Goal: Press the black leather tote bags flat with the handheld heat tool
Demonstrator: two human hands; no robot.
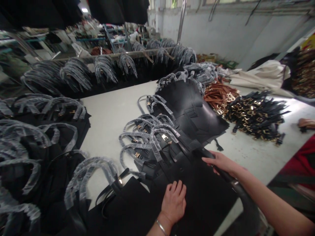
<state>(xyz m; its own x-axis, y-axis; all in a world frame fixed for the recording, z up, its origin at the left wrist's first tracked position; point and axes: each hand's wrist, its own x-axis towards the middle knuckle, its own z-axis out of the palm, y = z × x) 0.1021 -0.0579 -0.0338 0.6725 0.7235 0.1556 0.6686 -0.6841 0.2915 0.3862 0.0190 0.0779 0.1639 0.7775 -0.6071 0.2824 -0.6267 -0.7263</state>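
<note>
My left hand (173, 203), with a thin metal bangle at the wrist, lies flat on a black leather tote bag (197, 196). My right hand (219, 162) reaches in from the right, its fingers over a black leather strap (209, 157) along the bag's upper edge. A pile of black leather bags (189, 111) spreads out ahead of my hands, their handles wrapped in grey plastic (157, 139) and fitted with gold metal clasps. More wrapped black bags (49, 164) lie in rows to the left.
A white worktable (108, 131) carries bundles of tan leather straps (219, 96) and black straps with gold buckles (256, 114). A person's hand (306, 123) rests at the far right. A rail of wrapped bags (110, 57) runs behind, with cream cloth (261, 75) beyond.
</note>
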